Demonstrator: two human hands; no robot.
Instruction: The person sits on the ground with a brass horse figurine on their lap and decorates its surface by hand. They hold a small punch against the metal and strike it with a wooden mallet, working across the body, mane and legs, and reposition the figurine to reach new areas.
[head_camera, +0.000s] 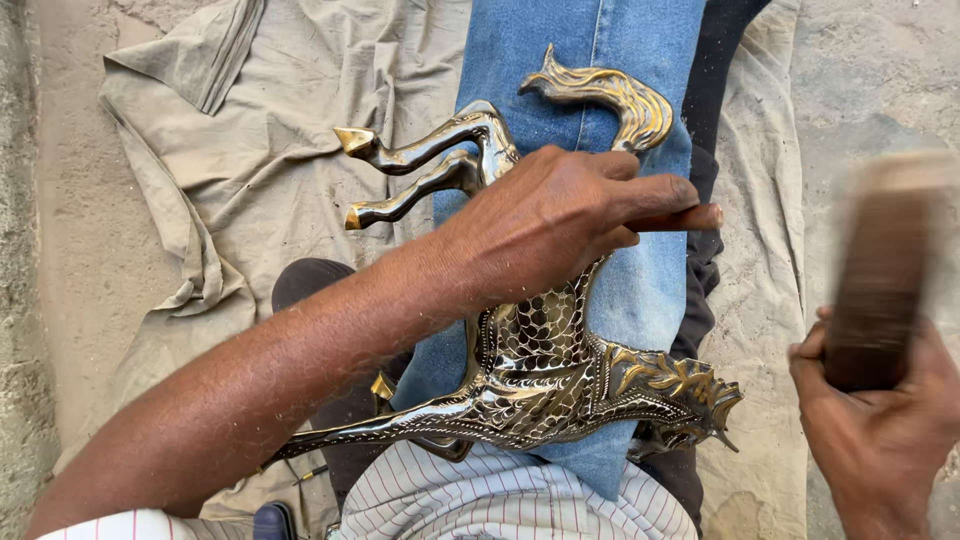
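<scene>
Currently brass horse figurine (540, 370) lies across my denim-clad leg (590, 80) — looks heavy, rigid, polished-slippery. Left hand (560, 215) grips a chisel-like tool (680, 218) over its body; right hand (880, 420) clenches a blurred wooden mallet (885, 270).

A rough, sandy concrete floor (870, 70) is showing along the left and right edges, pale grey-brown and gritty, with darker patches on the right. A large, crumpled beige cloth (270, 150) is lying spread over the floor, its folds bunching toward the left and one corner turning over at the top. Soft, even daylight is falling across everything, casting only faint shadows in the creases. No walls, windows or furniture are coming into view.
</scene>
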